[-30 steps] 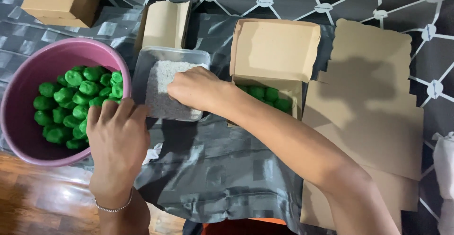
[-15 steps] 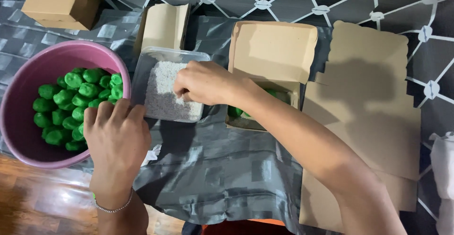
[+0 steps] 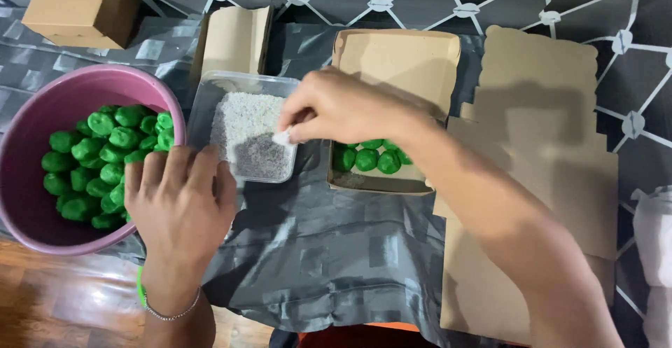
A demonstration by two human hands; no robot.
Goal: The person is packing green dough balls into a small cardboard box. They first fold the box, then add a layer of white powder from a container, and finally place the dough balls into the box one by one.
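My right hand (image 3: 343, 106) hovers over the right edge of a clear plastic tub (image 3: 238, 85) of white shreds, pinching a small white-coated ball (image 3: 282, 138) between its fingertips. My left hand (image 3: 178, 204) rests palm down, fingers apart, between the tub's near corner and a pink bowl (image 3: 66, 99) filled with several green balls (image 3: 105, 155). Just right of my right hand an open cardboard box (image 3: 395, 61) holds several green balls (image 3: 371, 159) along its near side.
A closed cardboard box (image 3: 80, 12) sits at the far left. A folded box (image 3: 234, 40) stands behind the tub. Flat cardboard blanks (image 3: 539, 152) lie stacked on the right. A grey sheet (image 3: 329, 257) covers the surface, with wood floor at the lower left.
My right hand has lifted out of the tub and shifted right toward the open box, now holding a coated ball. My left hand has stayed in place.
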